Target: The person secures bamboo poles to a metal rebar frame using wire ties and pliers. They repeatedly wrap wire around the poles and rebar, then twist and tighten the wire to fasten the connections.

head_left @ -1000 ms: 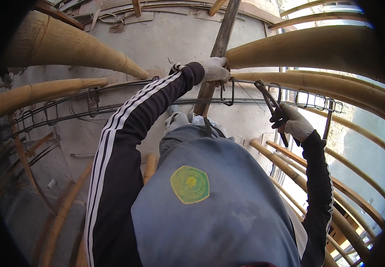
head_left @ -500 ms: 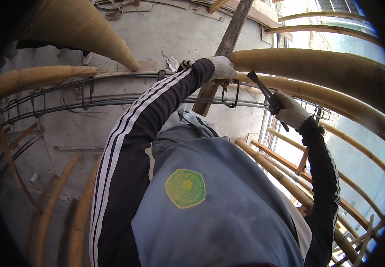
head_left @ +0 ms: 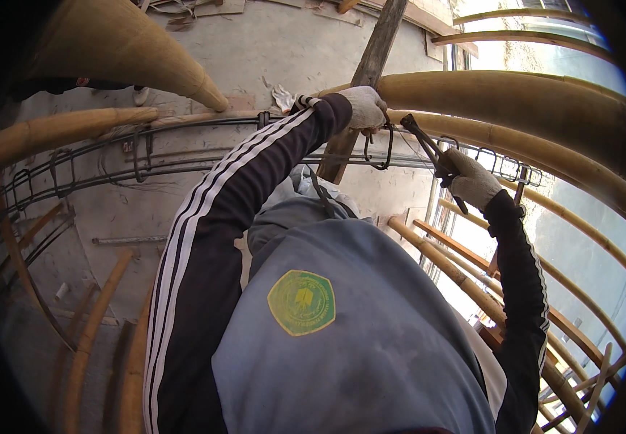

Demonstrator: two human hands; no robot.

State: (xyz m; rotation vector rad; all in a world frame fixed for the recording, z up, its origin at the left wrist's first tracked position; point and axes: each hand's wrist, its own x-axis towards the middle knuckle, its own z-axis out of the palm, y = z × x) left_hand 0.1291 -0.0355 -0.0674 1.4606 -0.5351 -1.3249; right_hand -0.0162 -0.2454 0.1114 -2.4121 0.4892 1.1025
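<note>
My left hand, in a pale knit glove, has its fingers curled round the top corner of a dark steel stirrup; the fingertips are partly hidden. The stirrup encircles long thin steel bars that run across in front of me. On the right, my gloved right hand grips the dark handles of a pair of pincers. The pincers tilt up and left, their head close beside the stirrup's upper right corner. I cannot make out any wire between the jaws.
Thick bamboo poles lie beyond my hands, and another large pole slants in at upper left. A wooden post stands behind my left hand. More stirrups sit along the bars. Bamboo and timber scaffolding drops away at right.
The pincers' head has shifted slightly toward the stirrup, and the stirrup has moved a little to the right. My left hand keeps its curled grip. The whole view has shifted slightly.
</note>
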